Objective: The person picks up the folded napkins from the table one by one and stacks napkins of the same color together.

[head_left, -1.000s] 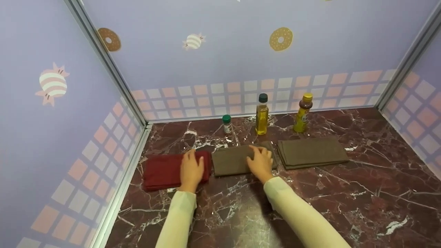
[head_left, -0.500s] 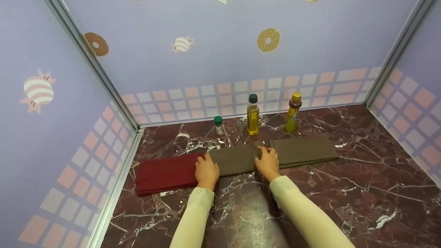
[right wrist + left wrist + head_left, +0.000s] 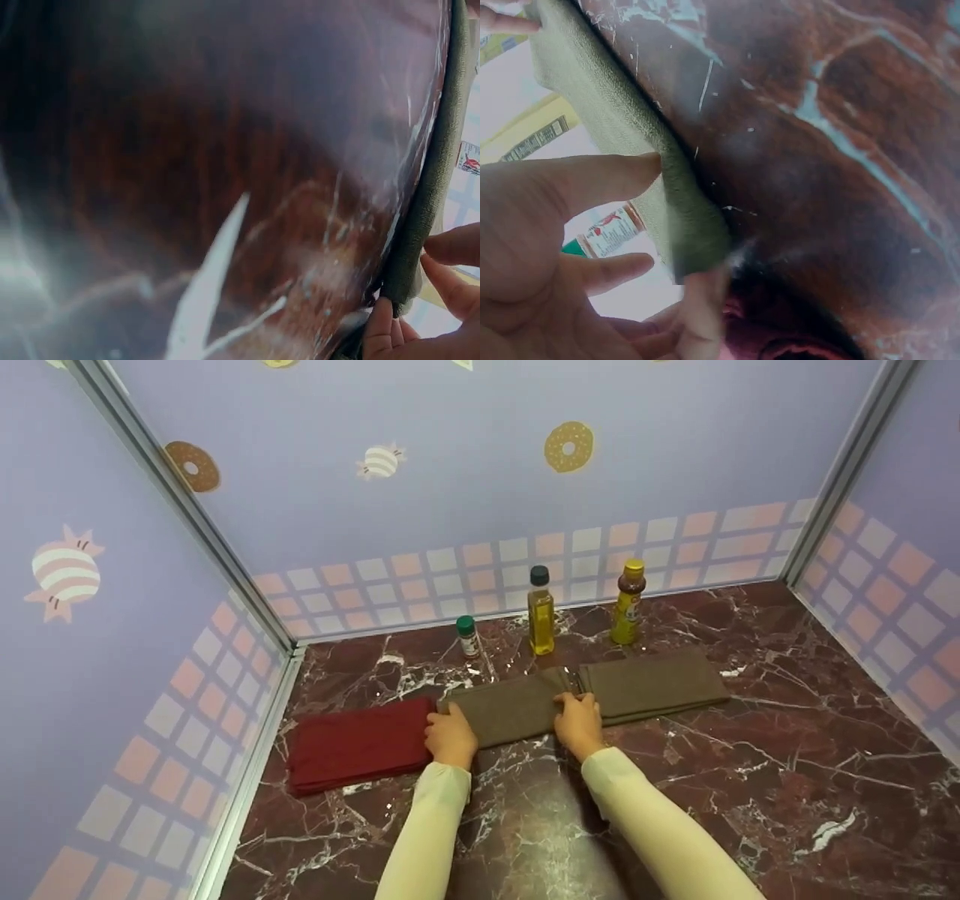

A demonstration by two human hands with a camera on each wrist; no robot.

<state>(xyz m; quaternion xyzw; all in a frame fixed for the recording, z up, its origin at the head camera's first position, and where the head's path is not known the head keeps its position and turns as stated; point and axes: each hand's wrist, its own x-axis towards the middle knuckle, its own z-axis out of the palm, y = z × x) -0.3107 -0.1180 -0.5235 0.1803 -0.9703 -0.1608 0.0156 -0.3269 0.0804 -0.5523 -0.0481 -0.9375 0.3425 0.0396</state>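
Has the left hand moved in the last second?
Yes. The left hand lay on the red cloth a second ago; now it grips the left end of the middle brown cloth, so it went rightward, past the red cloth's right edge.

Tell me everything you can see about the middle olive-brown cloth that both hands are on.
The middle cloth is a folded olive-brown rectangle of soft, towel-like fabric lying flat on the marble counter. The left hand grips its near left corner, fingers curled at the folded edge, and the right hand pinches its near right corner. Its left end meets the red cloth; its far right corner is rumpled against the second olive cloth. Three bottles stand behind it.
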